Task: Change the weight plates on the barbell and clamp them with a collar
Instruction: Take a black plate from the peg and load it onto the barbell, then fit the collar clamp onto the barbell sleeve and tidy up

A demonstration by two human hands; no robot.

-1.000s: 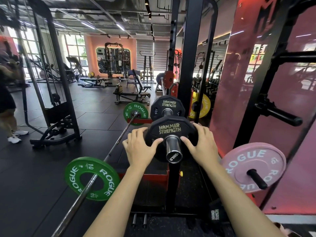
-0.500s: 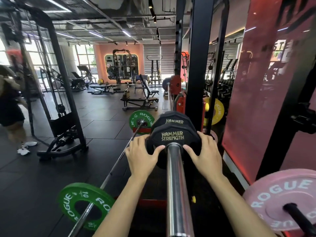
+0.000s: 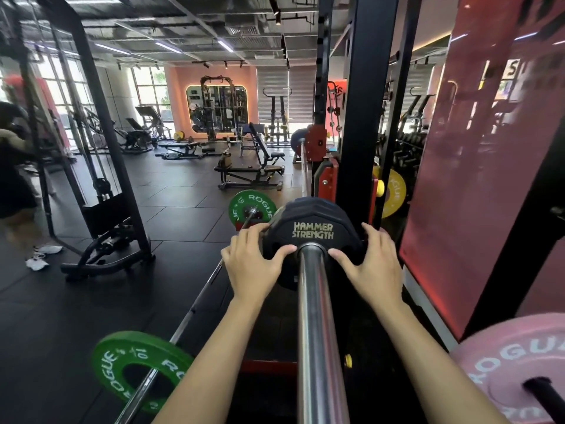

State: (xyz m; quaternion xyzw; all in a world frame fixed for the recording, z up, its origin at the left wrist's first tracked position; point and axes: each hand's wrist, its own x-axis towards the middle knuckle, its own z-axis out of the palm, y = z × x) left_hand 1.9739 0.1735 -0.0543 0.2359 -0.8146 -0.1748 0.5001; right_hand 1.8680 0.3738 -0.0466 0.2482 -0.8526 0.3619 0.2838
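L hand (image 3: 255, 267) & R hand (image 3: 371, 264) both grip black plate (image 3: 312, 221) edges, thumbs on face, on barbell sleeve (image 3: 316, 316).

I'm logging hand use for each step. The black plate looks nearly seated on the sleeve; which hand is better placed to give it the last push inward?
Neither clearly: left hand and right hand grip the Hammer Strength plate evenly either side of the barbell sleeve. Probably both together.

Daylight floods in from the windows (image 3: 61, 87) far left of the fingers (image 3: 371, 237), blowing them out; ceiling strip lights (image 3: 226, 45) add fill. The chrome sleeve (image 3: 315, 316) between the fingers shows glare. Edges bend and blur; the person (image 3: 15, 179) at left is smeared.
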